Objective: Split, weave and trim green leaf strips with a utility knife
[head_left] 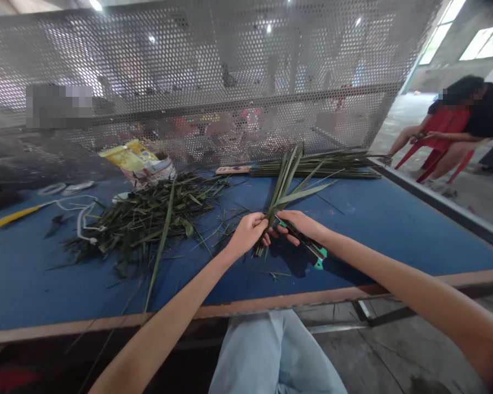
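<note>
My left hand (250, 232) is closed around the lower part of a bunch of long green leaf strips (285, 178). The bunch stands tilted, its tips fanning up and away to the right and its short ends poking out below my fingers. Against the bunch's right side, my right hand (296, 225) is closed on a slim dark tool with teal ends (320, 258). That tool runs down to the right under my wrist; its working end is hidden by the fingers and leaves. Small leaf scraps (274, 274) lie on the blue table just below.
A heap of cut leaves (148, 219) covers the left, with a yellow-handled tool (16, 217) and white cord beyond. A bag-topped container (148, 167) and a bundle of long strips (332, 166) lie by the perforated screen (230, 71). A person sits near a red chair (446, 128).
</note>
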Demonstrator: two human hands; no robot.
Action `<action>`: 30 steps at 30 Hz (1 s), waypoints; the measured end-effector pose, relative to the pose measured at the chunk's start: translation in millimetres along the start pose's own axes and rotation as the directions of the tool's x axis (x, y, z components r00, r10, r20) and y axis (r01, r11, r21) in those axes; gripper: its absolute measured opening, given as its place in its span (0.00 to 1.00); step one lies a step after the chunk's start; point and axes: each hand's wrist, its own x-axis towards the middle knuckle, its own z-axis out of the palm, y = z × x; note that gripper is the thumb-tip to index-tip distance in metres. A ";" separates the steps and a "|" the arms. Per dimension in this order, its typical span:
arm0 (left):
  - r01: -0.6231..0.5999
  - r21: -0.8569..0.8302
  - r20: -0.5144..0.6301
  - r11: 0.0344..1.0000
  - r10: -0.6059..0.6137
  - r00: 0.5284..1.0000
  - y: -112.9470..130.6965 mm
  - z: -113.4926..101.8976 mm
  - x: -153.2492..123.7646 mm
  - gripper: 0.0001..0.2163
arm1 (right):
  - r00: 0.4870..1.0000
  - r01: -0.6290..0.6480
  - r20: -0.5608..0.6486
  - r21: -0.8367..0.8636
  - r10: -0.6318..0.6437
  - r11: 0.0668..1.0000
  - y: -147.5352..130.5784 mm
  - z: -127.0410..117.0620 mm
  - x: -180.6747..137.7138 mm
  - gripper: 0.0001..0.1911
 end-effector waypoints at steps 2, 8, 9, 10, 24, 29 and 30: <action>-0.015 0.031 -0.008 0.999 0.016 1.000 0.2 -1.2 -1.1 0.10 | 1.000 0.007 -0.009 0.000 -0.007 1.000 0.1 -0.1 0.0 0.17; -0.047 0.072 -0.069 0.996 0.052 0.996 1.9 -2.5 -3.6 0.11 | 1.000 -0.032 -0.001 -0.010 0.032 0.999 1.3 -2.0 1.2 0.20; -0.054 0.075 -0.075 0.996 0.060 0.995 1.4 -2.5 -3.7 0.11 | 0.999 -0.039 0.002 -0.012 0.040 0.999 1.5 -2.2 1.5 0.20; -0.063 0.081 -0.081 0.995 0.070 0.994 0.6 -2.5 -3.7 0.11 | 0.999 -0.045 0.007 -0.011 0.045 0.999 1.7 -2.4 1.8 0.20; -0.121 0.148 -0.105 0.982 0.138 0.985 -3.7 -0.6 -3.5 0.11 | 0.991 -0.004 0.134 0.023 0.001 1.000 8.0 1.9 3.6 0.16; -0.080 0.074 -0.068 0.994 0.085 0.994 -2.8 -1.8 -1.4 0.12 | 0.992 0.026 0.124 0.013 -0.028 1.000 8.1 1.8 5.0 0.16; -0.066 0.045 -0.075 0.997 0.069 0.995 -2.1 -2.2 -1.1 0.12 | 0.994 0.034 0.101 0.006 -0.035 0.999 7.3 1.9 5.1 0.15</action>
